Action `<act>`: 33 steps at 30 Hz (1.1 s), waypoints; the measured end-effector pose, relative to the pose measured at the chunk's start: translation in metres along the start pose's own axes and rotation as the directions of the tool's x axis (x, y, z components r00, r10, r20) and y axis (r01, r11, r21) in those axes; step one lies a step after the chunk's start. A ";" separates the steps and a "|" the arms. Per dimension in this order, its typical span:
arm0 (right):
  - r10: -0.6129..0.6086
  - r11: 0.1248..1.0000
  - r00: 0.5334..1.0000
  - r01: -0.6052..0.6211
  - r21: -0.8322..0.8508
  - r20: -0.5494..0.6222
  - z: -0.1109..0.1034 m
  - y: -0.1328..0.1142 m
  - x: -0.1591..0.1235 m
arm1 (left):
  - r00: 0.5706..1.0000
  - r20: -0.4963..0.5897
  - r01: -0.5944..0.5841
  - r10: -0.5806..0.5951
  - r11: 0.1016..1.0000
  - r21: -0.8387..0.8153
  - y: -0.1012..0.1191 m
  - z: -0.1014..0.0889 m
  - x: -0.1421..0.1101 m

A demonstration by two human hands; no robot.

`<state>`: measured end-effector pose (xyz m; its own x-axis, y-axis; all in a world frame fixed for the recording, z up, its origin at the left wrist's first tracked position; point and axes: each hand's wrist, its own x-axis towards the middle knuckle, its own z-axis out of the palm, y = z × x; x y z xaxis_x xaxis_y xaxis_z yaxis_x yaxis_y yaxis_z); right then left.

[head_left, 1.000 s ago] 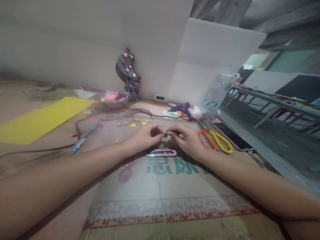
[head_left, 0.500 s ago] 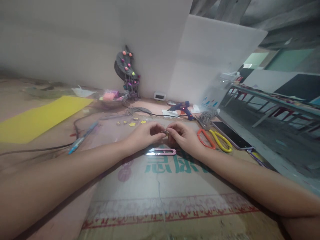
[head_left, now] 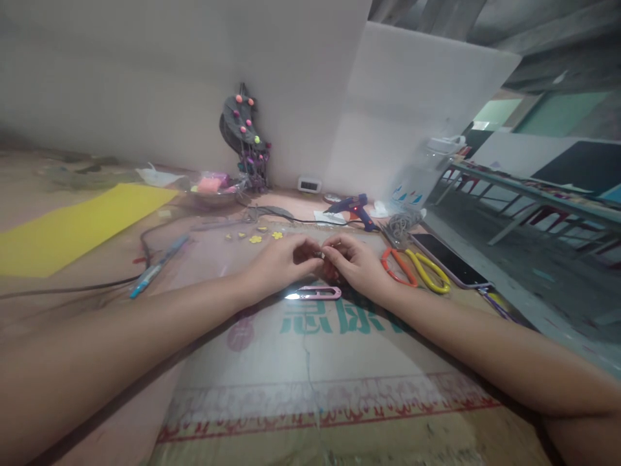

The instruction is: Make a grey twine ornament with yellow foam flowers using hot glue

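Observation:
My left hand point(head_left: 287, 260) and my right hand point(head_left: 356, 262) meet fingertip to fingertip over the printed cardboard point(head_left: 242, 369). Both are closed in a pinch on something tiny between them, mostly hidden by the fingers and too small to name. Just below the hands lie pink thread snips point(head_left: 315, 293), blades pointing left. Beyond my left hand are several small yellow pieces, among them a yellow flower point(head_left: 255, 239). To the right of my right hand rest scissors with one orange and one yellow handle point(head_left: 427, 270).
A blue glue gun point(head_left: 353, 207) with a lit red light stands behind the hands. At right lie a phone point(head_left: 451, 260) and a bundle of grey cord point(head_left: 402, 225). A blue pen point(head_left: 159, 266), a cable and yellow sheet point(head_left: 87, 226) are at left. A dark crescent ornament point(head_left: 240, 123) stands at the back.
The fingertips have shifted slightly around the tiny thing, which shows less clearly now. The whole view has moved a little; the objects on the table lie as before.

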<state>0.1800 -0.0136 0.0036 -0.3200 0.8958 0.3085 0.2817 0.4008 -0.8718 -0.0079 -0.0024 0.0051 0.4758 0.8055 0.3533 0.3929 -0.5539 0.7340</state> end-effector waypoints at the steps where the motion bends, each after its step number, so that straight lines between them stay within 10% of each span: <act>1: 0.000 1.000 1.000 0.000 0.008 0.004 0.000 0.001 0.000 | 1.000 0.001 -0.003 0.003 1.000 0.009 0.000 0.000 0.000; 33: 0.002 0.999 0.988 -0.007 0.032 0.152 -0.003 -0.002 0.000 | 0.995 -0.088 0.035 -0.042 0.996 -0.084 0.001 -0.004 0.000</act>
<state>0.1824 -0.0134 0.0065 -0.4531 0.8570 0.2456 0.2545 0.3883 -0.8857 -0.0106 -0.0022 0.0077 0.3878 0.8434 0.3718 0.3418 -0.5062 0.7918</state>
